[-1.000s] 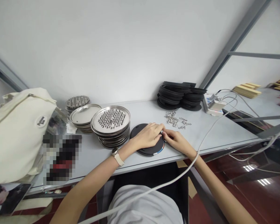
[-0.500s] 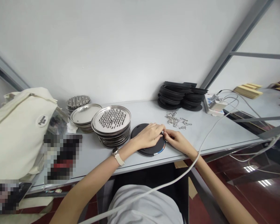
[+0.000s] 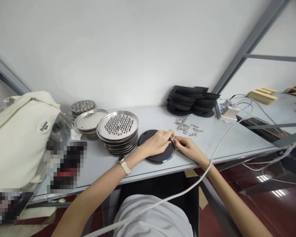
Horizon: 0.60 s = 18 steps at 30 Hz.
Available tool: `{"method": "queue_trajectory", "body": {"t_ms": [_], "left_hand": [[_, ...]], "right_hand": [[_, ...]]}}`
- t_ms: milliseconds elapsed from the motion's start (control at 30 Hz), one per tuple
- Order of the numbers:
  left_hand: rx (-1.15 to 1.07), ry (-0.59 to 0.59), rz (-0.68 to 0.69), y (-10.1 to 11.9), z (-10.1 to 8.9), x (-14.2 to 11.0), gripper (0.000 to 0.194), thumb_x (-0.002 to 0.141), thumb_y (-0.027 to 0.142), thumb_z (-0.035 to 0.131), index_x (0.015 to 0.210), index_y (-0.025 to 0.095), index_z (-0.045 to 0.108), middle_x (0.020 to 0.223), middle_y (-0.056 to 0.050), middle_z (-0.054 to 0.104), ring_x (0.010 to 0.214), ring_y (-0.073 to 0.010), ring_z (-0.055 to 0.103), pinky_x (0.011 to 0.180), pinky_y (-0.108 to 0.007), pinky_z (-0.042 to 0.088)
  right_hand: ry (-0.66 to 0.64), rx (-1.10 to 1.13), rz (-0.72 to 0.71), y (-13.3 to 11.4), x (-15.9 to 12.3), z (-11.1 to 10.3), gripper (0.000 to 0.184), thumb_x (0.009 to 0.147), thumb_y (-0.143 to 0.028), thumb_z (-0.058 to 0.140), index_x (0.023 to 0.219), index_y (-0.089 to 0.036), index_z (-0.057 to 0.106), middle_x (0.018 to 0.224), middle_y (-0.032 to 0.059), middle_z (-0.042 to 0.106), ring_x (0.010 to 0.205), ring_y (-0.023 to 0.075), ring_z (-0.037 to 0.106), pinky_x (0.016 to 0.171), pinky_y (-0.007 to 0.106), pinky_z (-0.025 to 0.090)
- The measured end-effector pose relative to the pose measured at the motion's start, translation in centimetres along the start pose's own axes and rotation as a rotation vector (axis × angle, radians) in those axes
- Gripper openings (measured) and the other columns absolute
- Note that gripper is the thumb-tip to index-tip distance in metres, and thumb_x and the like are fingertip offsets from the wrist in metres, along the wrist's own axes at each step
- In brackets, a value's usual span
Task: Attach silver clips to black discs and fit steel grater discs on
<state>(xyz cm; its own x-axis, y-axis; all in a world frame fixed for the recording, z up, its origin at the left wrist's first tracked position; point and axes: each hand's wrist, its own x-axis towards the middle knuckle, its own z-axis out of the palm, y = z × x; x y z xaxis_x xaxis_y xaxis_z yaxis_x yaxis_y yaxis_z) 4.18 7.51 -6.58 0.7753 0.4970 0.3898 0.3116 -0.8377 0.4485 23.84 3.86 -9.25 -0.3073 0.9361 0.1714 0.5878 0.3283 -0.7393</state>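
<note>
A round black disc [image 3: 148,135] lies flat near the table's front edge, with a striped blue, white and orange band along its lower right rim. My left hand [image 3: 158,143] lies across the top of it, fingers curled at the right rim. Against that same rim my right hand [image 3: 187,147] is closed in a pinch on a small metal clip, mostly covered by the fingers. The two hands' fingertips nearly meet there. Beyond them, several loose metal clips [image 3: 186,126] lie in a heap.
To the left stand a stack of metal grater discs [image 3: 118,125], a stack of plain metal plates [image 3: 90,119] and a cream bag [image 3: 22,138]. Black discs [image 3: 184,100] are piled by the wall. A power strip [image 3: 223,113] sits right; a white cable [image 3: 219,143] crosses the right forearm.
Both hands stay at the disc's right rim. My right fingertips have shifted very slightly; the stacks and loose clips have not moved.
</note>
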Motion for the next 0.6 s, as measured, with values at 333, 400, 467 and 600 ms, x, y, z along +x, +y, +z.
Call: {"method": "queue_trajectory", "body": {"t_ms": [333,400,467,600], "left_hand": [[-0.088,0.015,-0.058,0.16,0.00,-0.20,0.023,0.088,0.013,0.049,0.109,0.019,0.042,0.107,-0.009,0.059,0.093,-0.0195,0.062,0.082,-0.033,0.051],[-0.080,0.016,-0.055,0.16,0.04,-0.18,0.023,0.088,0.013,0.049,0.108,0.019,0.042,0.107,-0.009,0.059,0.094,-0.0194,0.062,0.082,-0.033,0.051],[-0.063,0.019,-0.046,0.13,0.12,-0.13,0.022,0.088,0.013,0.049,0.108,0.018,0.042,0.107,-0.009,0.060,0.096,-0.0197,0.062,0.084,-0.032,0.051],[0.015,0.019,-0.021,0.12,0.28,0.01,0.022,0.087,0.013,0.048,0.108,0.017,0.042,0.108,-0.010,0.060,0.101,-0.0213,0.059,0.088,-0.033,0.049]], "right_hand": [[0.004,-0.045,-0.011,-0.65,0.05,0.06,0.034,0.097,-0.041,0.037,0.070,-0.019,0.042,0.063,-0.0024,0.047,0.060,0.0130,0.044,0.057,0.025,0.034],[0.000,-0.054,-0.009,-0.74,0.04,0.04,0.035,0.096,-0.040,0.037,0.069,-0.020,0.041,0.062,-0.0027,0.046,0.058,0.0128,0.043,0.057,0.025,0.033],[-0.004,-0.060,-0.006,-0.71,0.04,0.04,0.035,0.096,-0.040,0.038,0.068,-0.020,0.040,0.060,-0.0030,0.044,0.057,0.0125,0.040,0.056,0.025,0.032],[-0.010,-0.056,-0.004,-0.44,0.03,0.06,0.033,0.095,-0.037,0.038,0.067,-0.019,0.040,0.061,-0.0030,0.042,0.058,0.0120,0.039,0.056,0.025,0.031]]}}
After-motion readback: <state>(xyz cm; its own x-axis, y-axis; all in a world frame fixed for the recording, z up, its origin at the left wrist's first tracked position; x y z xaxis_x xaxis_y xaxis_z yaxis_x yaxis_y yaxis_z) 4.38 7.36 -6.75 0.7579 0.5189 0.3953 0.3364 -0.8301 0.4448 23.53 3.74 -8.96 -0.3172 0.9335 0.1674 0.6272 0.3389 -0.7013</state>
